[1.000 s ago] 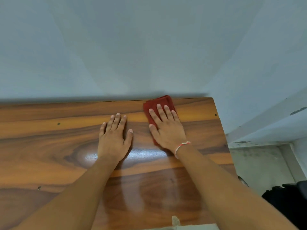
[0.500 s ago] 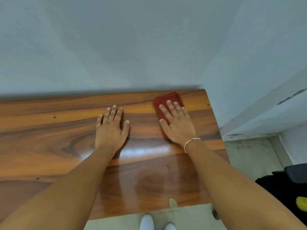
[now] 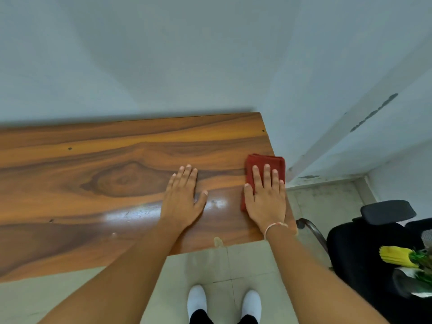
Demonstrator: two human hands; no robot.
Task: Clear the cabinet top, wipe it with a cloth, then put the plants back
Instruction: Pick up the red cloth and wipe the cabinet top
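Observation:
The glossy wooden cabinet top (image 3: 98, 174) fills the left and middle of the head view and carries nothing but my hands and the cloth. A folded red cloth (image 3: 258, 161) lies at its right edge, and my right hand (image 3: 266, 197) presses flat on it, fingers spread. My left hand (image 3: 183, 197) rests flat on the bare wood just to the left, holding nothing. A plant with yellow and green parts (image 3: 406, 258) sits on a black chair at the lower right, partly cut off by the frame.
Pale walls meet in a corner behind and right of the cabinet. The black office chair (image 3: 364, 249) stands on the tiled floor close to the cabinet's right end. My white shoes (image 3: 224, 302) stand on the floor below the front edge.
My right hand has slid the red cloth from the back edge to the right and toward the front, up to the cabinet's right edge. The view has tilted down, showing floor, shoes and chair.

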